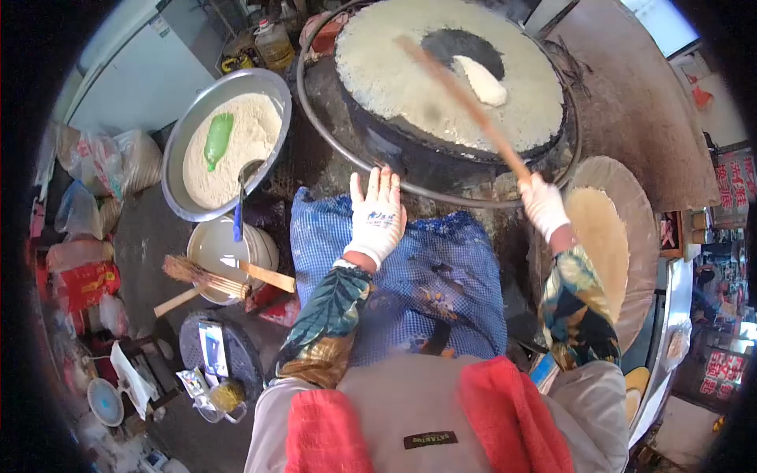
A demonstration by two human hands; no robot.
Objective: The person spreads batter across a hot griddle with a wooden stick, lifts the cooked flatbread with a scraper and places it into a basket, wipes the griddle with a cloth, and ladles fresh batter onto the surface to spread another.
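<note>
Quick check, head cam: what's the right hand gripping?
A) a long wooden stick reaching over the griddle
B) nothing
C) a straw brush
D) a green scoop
A: the gloved right hand is closed round the end of the long wooden stick, which slants out over the batter-covered griddle.
</note>
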